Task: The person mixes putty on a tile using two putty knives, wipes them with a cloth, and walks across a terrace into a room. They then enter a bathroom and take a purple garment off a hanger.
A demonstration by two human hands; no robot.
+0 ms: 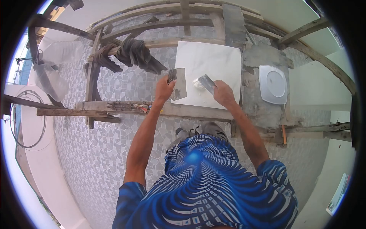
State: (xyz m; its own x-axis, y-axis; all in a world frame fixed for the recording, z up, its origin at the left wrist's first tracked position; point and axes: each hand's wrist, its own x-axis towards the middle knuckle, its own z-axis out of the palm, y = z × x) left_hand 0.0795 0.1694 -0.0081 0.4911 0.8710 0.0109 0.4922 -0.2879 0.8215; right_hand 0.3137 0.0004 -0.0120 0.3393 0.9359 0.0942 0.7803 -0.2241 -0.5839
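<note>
My left hand (164, 90) is closed around a wide, flat metal plastering blade (180, 84), held upright at the left edge of a white board (217, 61). In my right hand (224, 93) is a narrower putty knife (207, 83), gripped by its handle. The tip of this knife points up and left, right at a small heap of white putty or powder (197, 84) on the board. Grey smears mark the wide blade's face.
Rough wooden beams (167, 108) frame the board. To the right a white plastic lid or scale (273, 84) rests on dusty planks. Dark cloth (133, 53) hangs over a beam at the left. Coiled wire (28, 118) hangs farther left, above a stone-patterned floor (91, 164).
</note>
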